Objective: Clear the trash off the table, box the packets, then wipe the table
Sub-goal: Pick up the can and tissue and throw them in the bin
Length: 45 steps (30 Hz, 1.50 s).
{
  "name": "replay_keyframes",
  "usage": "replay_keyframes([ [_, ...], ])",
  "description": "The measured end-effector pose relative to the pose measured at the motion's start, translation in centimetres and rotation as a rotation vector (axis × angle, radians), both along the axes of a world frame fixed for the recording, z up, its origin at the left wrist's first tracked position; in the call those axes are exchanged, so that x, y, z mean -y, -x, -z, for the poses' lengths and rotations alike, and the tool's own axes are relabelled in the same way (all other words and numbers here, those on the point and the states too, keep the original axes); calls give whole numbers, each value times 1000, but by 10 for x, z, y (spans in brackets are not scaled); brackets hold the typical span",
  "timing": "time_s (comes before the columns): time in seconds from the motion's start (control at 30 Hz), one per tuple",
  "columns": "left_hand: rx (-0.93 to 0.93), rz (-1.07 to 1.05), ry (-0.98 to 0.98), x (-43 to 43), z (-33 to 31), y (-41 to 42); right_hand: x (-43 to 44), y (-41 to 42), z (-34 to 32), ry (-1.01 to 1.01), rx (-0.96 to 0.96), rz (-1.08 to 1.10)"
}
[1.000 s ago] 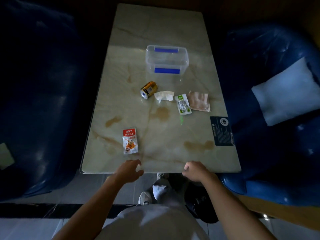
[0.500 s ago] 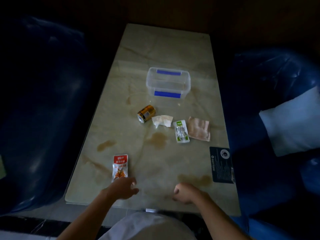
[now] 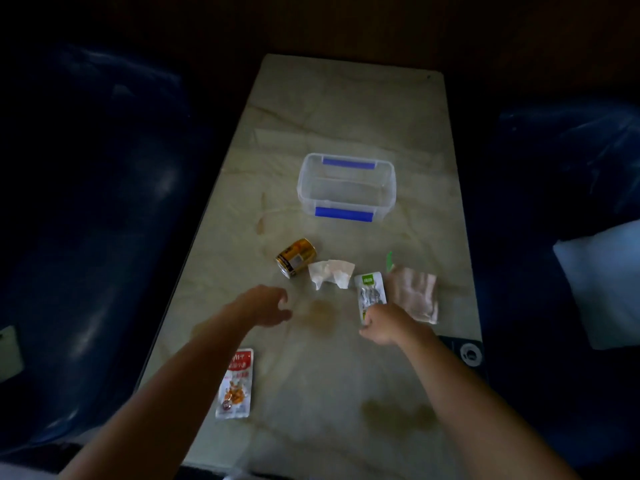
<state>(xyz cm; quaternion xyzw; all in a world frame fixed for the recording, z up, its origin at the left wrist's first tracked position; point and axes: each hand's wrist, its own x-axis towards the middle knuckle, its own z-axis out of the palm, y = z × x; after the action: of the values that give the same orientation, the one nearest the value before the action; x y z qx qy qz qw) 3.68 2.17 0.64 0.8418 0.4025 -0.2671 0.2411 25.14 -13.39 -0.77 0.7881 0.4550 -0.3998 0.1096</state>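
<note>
Low in the frame, left of centre, a red snack packet (image 3: 234, 384) lies flat on the pale marble surface (image 3: 346, 98), beside the left forearm. Brown stains (image 3: 394, 414) mark the stone at lower right. Mid-frame, the left hand (image 3: 265, 306) hovers with fingers spread and loose, holding nothing. The right hand (image 3: 382, 322) is curled at the near end of a green-topped packet (image 3: 370, 292); whether it grips it I cannot tell. A pinkish cloth (image 3: 414, 294) lies just right of that packet. Above them sit a crumpled tissue (image 3: 330, 273) and a tipped gold can (image 3: 295, 257), touching or nearly so. Farther up, centre frame, stands a clear lidless box (image 3: 346, 188) with blue clips.
</note>
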Motion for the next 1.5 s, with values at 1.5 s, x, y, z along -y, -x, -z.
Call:
replay_keyframes([
  [1.5,12,129,84,-114,35,-103,-139,-5,19,-141,91,164],
])
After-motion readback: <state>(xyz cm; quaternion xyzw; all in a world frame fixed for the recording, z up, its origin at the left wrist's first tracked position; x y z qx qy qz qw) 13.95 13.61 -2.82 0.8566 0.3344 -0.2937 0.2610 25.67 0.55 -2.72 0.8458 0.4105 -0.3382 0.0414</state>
